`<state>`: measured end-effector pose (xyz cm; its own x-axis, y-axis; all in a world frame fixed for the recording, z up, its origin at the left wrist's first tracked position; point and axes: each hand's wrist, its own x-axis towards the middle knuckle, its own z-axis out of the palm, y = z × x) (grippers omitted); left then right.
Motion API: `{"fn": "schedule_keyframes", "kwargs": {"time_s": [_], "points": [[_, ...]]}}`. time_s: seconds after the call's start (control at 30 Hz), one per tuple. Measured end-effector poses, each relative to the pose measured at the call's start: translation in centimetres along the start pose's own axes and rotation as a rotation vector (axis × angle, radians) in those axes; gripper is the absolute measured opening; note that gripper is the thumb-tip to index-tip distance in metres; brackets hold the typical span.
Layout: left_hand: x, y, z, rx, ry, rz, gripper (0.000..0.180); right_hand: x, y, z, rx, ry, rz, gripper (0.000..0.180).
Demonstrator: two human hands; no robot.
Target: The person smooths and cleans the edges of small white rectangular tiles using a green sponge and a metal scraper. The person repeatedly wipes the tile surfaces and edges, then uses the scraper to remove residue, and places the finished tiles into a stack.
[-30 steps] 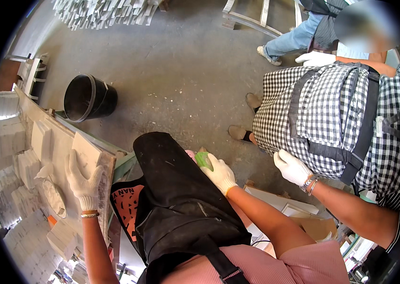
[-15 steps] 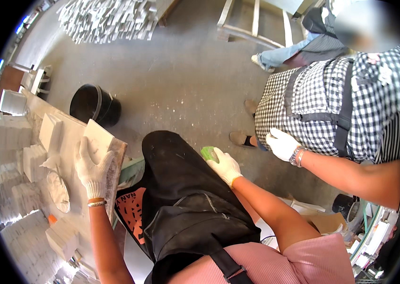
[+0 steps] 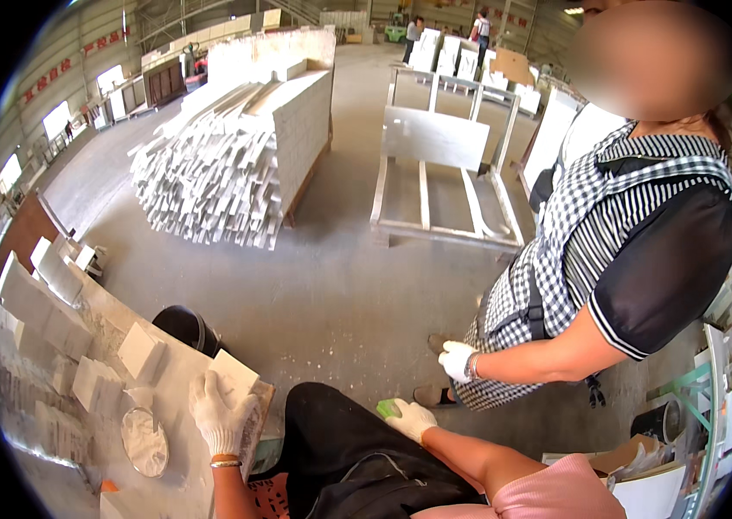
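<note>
A single head-worn fisheye view looks forward and downward from the seated person's head, close above the left hand (image 3: 221,412) and right hand (image 3: 410,419). It faces out across the concrete floor (image 3: 331,285); straight edges bend near the rim.

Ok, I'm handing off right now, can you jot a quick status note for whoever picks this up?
Left hand: gloved, open, flat on a white tile at the worktable corner.
Right hand: gloved, shut on a green block, resting by the knee.
More white tiles and a round grey disc lie on the table; black bucket beside it.
A co-worker stands close on the right.
Progress on the tile: cannot tell.
</note>
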<state>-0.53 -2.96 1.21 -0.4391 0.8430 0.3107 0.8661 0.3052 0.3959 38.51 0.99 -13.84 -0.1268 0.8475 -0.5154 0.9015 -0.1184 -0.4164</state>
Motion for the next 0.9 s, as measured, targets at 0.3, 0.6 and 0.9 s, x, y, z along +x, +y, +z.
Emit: {"fn": "schedule_keyframes", "kwargs": {"time_s": [0.3, 0.6, 0.9], "points": [[0.6, 1.4, -0.9, -0.001, 0.018, -0.006, 0.081, 0.2, -0.2, -1.6, -0.046, -0.036, 0.007, 0.068], [2.0, 1.5, -0.4, -0.073, -0.045, -0.089, 0.084, 1.1, -0.3, -2.4, -0.013, -0.071, 0.005, 0.068], [2.8, 1.4, -0.7, -0.004, 0.006, -0.027, 0.083, 1.0, -1.5, -3.3, 0.02, -0.026, -0.03, 0.065]]}}
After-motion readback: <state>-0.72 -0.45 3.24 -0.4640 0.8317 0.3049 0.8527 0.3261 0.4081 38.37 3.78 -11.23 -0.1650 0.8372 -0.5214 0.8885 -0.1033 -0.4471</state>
